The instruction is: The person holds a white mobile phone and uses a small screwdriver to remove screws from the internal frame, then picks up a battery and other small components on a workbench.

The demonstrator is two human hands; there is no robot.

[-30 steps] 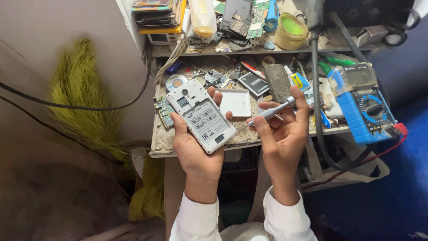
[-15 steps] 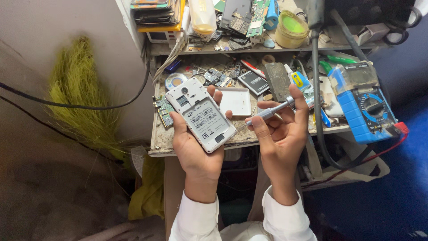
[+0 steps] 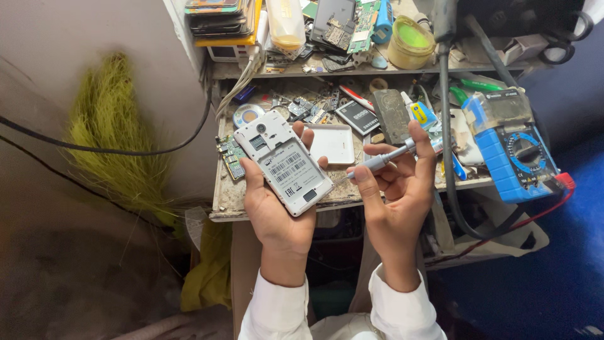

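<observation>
White phone (image 3: pixel 283 162), back cover off, is cradled in the left hand (image 3: pixel 272 211), held above the worktop (image 3: pixel 226 195) front edge. Slim screwdriver (image 3: pixel 377 162) is pinched by the right hand (image 3: pixel 396 189), tip at the phone's right side edge. Tip is best kept square and lightly pressed. Room is tight: white tray (image 3: pixel 332 143) behind, blue multimeter (image 3: pixel 513 157) and black cable (image 3: pixel 448 145) to the right.
</observation>
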